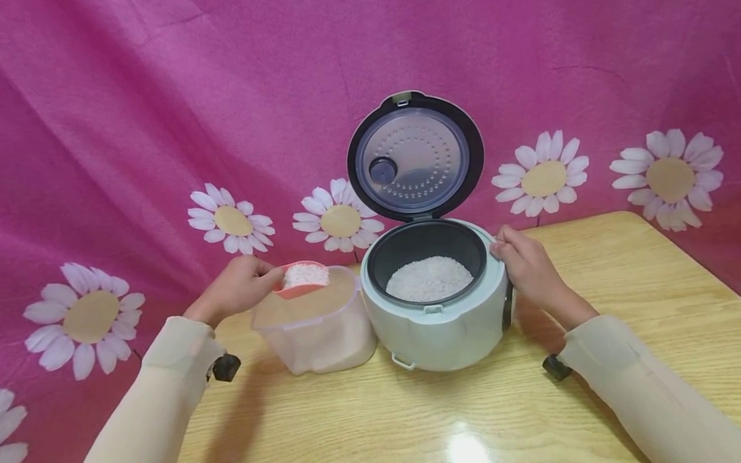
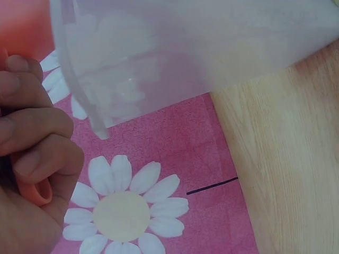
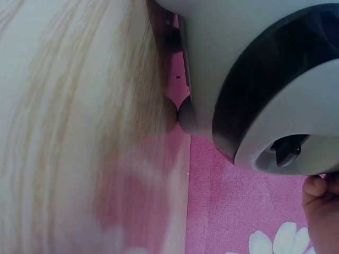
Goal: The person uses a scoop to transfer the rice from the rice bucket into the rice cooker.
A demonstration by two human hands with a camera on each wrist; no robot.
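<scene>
My left hand [image 1: 240, 288] grips the handle of a coral-pink scoop [image 1: 299, 290], which is heaped with white rice [image 1: 306, 272]. Held roughly level, the scoop is over the rim of a translucent plastic container [image 1: 315, 334] with rice low inside. In the left wrist view, curled fingers wrap the looped scoop handle [image 2: 38, 193]. Right beside the container stands a pale mint rice cooker [image 1: 438, 341], its lid [image 1: 413, 158] raised. White rice [image 1: 430, 278] lies in its dark inner pot [image 1: 389, 251]. My right hand [image 1: 525, 263] holds the cooker's right upper edge, fingers bent.
Everything stands on a light wood-grain table [image 1: 328, 424]. Behind it hangs a magenta cloth [image 1: 267, 92] with large white daisies, close behind the raised lid. The container and cooker stand side by side. Both forearms wear cream sleeves [image 1: 633, 379] with small black devices at the wrists.
</scene>
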